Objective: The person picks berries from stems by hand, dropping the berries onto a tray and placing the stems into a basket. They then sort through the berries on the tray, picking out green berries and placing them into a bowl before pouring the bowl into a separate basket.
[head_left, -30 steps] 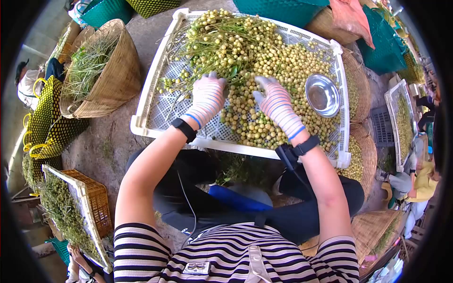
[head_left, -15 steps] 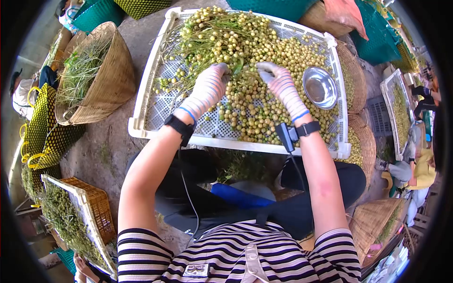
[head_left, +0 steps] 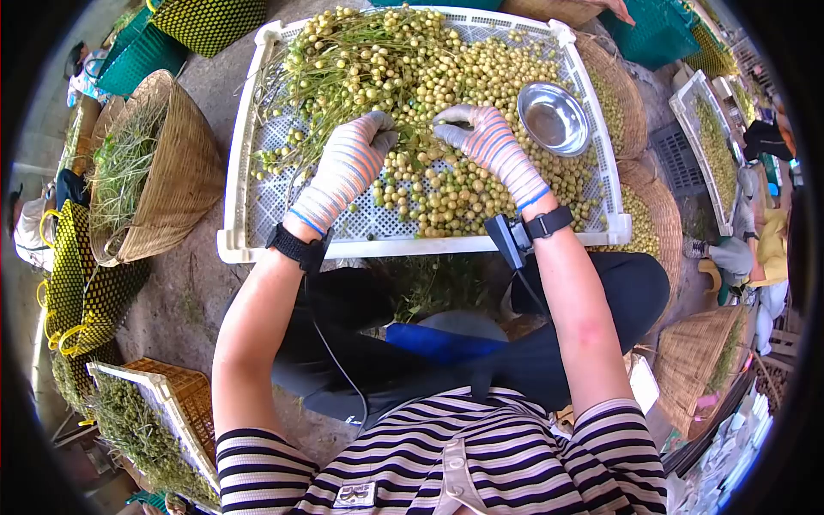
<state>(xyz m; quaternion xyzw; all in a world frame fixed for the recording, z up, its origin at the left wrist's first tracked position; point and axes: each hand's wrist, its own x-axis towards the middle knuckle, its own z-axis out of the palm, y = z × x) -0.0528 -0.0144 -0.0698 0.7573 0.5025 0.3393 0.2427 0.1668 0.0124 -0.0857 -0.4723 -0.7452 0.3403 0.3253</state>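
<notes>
Curls left hand and right hand over fruit; cannot tell whether pinching any. Could jolt bowl, at right hand's two o'clock, by swinging wide.

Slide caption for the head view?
Gloved left hand and gloved right hand over fruit on white tray, metal bowl at right.
</notes>
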